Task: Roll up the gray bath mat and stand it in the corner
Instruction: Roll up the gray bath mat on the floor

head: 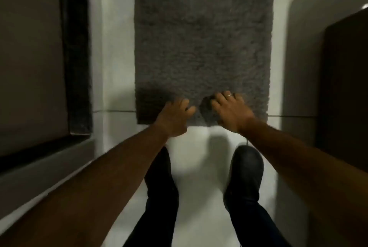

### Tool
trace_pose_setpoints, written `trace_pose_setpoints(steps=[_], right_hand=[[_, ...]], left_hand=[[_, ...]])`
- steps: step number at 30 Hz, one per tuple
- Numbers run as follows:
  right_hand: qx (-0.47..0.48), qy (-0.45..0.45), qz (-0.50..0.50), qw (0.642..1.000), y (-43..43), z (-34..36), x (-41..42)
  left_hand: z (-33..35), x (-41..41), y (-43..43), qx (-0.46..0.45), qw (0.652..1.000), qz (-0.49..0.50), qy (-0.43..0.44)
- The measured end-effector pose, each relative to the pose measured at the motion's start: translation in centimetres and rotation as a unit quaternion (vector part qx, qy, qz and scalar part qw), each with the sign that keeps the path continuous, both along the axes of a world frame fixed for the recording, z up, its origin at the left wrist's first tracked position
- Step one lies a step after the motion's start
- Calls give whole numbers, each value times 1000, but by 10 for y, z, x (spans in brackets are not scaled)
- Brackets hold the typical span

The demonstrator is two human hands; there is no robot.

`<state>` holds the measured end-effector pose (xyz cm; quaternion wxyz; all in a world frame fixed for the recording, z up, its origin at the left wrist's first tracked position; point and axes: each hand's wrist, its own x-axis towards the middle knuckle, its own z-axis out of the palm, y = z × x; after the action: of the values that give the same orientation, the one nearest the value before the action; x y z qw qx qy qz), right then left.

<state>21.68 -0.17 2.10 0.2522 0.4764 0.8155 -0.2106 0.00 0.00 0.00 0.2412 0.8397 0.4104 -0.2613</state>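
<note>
The gray shaggy bath mat (203, 37) lies flat on the white tiled floor and stretches away from me to the top of the view. Both of my hands rest on its near edge. My left hand (175, 117) sits at the middle of that edge with its fingers curled into the pile. My right hand (231, 109), with a ring on one finger, presses down just to the right, fingers spread over the mat. A small hump of mat bunches up between the two hands. The mat's far end is out of view.
A dark door or panel with a black frame (77, 51) runs along the left. A dark cabinet (346, 91) stands at the right. My legs in dark trousers and a black shoe (247, 167) are on the white floor (199, 157) below the mat.
</note>
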Motion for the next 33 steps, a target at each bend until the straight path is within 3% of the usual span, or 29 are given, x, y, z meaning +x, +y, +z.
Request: trace_pose_setpoints(steps=[3,8,10,15,18,20,23,25,29,33], right_hand=[[-1,-17,17,1000,-25,-55,0],[38,-32,19,999,-48,-99,5],[42,-20,15,999,-49,-101,6],[62,7,27,998,-42,-89,15],[78,47,-74,993,-23,-83,19],[87,53,-133,986,-7,-84,22],[89,43,-185,978,7,-89,23],[101,35,-171,979,7,-93,22],[140,17,-101,985,1,-98,24],[111,7,-32,993,-2,-102,36]], left_hand=[[-59,4,-26,-28,996,-2,79],[-112,8,-49,88,991,-4,102],[-115,10,-47,92,990,-6,110],[-97,16,-9,65,990,122,33],[-90,11,19,14,975,221,-25],[-85,6,29,49,965,256,-33],[-81,-2,36,195,966,167,-10],[-83,-8,33,245,966,78,-18],[-93,-20,19,238,970,31,-38],[-94,-22,17,203,978,-11,35]])
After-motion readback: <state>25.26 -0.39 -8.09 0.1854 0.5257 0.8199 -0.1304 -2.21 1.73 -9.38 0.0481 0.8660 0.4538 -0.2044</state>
